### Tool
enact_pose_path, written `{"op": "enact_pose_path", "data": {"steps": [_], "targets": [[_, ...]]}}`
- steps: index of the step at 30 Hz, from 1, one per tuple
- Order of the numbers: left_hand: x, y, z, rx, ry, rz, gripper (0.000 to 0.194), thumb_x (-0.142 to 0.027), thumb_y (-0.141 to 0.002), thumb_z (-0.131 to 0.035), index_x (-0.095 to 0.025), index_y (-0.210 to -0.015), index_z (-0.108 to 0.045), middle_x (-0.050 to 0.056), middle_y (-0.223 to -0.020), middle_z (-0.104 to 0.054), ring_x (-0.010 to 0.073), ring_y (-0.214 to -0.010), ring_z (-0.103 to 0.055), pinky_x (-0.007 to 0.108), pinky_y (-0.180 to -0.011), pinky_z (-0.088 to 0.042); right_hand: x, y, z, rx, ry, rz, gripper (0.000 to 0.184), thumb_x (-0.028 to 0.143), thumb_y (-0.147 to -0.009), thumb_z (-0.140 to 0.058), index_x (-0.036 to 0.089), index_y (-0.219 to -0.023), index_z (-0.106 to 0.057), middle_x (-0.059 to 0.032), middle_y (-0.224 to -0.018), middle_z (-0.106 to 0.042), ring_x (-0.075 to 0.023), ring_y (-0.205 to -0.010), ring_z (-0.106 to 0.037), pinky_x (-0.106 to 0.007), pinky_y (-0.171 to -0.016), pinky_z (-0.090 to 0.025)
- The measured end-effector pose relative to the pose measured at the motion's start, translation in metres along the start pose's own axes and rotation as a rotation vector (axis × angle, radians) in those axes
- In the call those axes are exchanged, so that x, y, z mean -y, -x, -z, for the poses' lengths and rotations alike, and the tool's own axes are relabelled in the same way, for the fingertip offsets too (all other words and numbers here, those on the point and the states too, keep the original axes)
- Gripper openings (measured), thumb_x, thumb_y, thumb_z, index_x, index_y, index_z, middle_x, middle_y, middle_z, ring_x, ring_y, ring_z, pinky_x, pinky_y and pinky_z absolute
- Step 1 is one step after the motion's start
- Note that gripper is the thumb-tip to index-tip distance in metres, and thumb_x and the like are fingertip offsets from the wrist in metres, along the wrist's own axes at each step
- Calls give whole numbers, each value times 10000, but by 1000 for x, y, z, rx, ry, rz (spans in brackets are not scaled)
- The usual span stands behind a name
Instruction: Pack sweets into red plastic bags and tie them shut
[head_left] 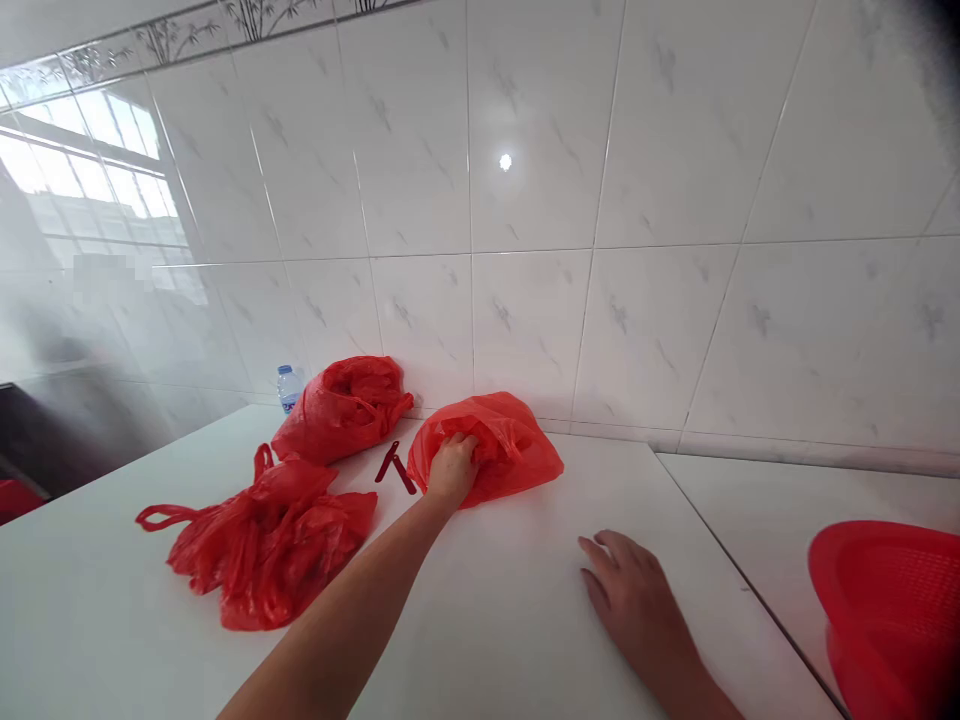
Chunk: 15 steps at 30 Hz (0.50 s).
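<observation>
My left hand (pixel 453 468) reaches to a red plastic bag (pixel 525 450) near the wall, its fingers curled into the crumpled plastic at the bag's mouth. Some fingertips are hidden in the folds, and what lies inside the bag does not show. My right hand (pixel 628 590) is over the white table to the right, fingers loosely bent and apart, holding nothing. Just left of the bag lie two slim dark red pieces (pixel 403 474), set at an angle like an upturned V; their kind is unclear.
A second full red bag (pixel 341 410) leans by the wall beside a clear bottle with a blue cap (pixel 287 388). In front of it lies a crumpled red bag with loop handles (pixel 277 550). A red plastic basket (pixel 892 610) stands right, past the seam in the white tabletop (pixel 525 620).
</observation>
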<state>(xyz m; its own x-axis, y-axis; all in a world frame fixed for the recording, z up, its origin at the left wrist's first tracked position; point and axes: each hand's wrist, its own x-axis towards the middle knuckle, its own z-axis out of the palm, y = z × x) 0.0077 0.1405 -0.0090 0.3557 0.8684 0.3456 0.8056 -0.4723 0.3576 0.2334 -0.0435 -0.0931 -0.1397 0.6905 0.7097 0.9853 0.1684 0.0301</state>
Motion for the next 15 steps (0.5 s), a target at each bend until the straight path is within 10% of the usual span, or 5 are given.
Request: {"op": "enact_pose_path", "data": {"steps": [6,15], "targets": [[-18,17,9,23,134,-140,318,-23,-776,-440,-190,-966,-632,87,-1014,-611,250,-1025,-525,355,-831,-422,58,-26,-8,-62,-95,-7,575,245,-850,-522,199,-1399,-357,-152,-1262,-467,-287,-1148,-462,-450,-921,-446],[-17,62,41,327,619,-329,266,-17,-621,-442,-173,-749,-616,2,-775,-616,147,-731,-549,250,-641,-442,51,-39,-17,51,-383,-307,680,326,-847,-493,254,-1456,-198,-99,-1364,-415,-300,-1194,-433,-468,-937,-430]]}}
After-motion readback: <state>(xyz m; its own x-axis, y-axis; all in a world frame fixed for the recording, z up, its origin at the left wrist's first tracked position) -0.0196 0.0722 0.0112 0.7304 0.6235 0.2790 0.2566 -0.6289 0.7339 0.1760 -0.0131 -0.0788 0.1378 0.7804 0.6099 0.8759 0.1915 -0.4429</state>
